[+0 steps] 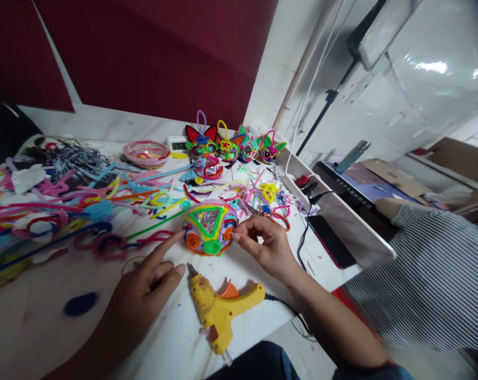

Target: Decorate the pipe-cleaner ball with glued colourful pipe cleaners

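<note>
A round ornament (211,228) made of coiled pipe cleaners sits on the white table in front of me. It has a green and yellow triangle around a clear middle, two orange coils and a green coil below. My right hand (265,245) pinches its right edge, thumb and index finger at the orange coil. My left hand (150,285) has its index finger stretched to the ornament's left side, its thumb held apart and nothing in the grasp. Nearer to me lies a yellow hot glue gun (219,311) on its side, nozzle pointing toward the ornament.
Loose pipe cleaners (96,198) cover the left. Finished pipe-cleaner masks (227,148) stand at the back beside a pink bowl (146,153). Scissors (276,219), a black phone (332,243) and cables lie right. A person in a striped garment (424,274) is at the far right.
</note>
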`<action>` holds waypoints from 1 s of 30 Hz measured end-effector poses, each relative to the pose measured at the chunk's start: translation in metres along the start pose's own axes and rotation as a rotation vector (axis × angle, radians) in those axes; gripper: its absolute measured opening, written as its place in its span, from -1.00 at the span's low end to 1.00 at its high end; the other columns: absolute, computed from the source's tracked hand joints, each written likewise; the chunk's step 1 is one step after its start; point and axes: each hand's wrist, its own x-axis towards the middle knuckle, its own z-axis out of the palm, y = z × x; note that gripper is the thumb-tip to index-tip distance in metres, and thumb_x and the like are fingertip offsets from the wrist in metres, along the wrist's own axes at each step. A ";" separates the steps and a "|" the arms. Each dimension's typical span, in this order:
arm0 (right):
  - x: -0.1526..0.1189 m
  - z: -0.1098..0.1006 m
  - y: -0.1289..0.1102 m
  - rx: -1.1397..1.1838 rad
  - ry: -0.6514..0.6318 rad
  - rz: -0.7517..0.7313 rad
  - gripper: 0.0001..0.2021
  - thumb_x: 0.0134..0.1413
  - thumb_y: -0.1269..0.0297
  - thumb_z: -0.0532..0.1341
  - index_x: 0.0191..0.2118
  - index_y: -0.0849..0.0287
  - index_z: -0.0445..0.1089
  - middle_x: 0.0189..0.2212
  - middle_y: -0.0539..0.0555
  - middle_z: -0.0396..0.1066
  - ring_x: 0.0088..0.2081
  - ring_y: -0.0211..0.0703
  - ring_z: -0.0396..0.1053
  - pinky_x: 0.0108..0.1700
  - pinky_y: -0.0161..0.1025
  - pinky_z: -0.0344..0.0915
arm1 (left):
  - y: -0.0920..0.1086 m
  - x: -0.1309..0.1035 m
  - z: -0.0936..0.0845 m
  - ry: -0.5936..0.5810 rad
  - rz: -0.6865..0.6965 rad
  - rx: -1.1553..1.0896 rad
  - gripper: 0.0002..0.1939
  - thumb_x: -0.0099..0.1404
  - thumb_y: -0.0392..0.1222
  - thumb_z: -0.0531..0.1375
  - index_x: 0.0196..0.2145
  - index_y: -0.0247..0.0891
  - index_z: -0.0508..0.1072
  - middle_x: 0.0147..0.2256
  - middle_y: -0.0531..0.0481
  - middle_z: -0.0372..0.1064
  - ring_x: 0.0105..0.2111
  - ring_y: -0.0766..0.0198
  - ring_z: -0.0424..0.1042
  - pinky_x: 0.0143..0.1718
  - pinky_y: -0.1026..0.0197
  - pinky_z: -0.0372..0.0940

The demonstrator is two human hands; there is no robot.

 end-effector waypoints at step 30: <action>0.014 -0.009 0.006 0.393 -0.155 0.284 -0.54 -0.17 0.03 0.57 -0.24 0.18 0.45 -0.47 -0.08 0.39 -0.44 -0.33 0.32 -0.39 -0.36 0.25 | -0.024 0.006 0.000 0.035 0.198 0.058 -0.41 0.32 0.14 0.18 0.25 -0.07 0.39 -0.63 0.21 0.01 -0.63 0.32 0.10 -0.56 0.33 0.02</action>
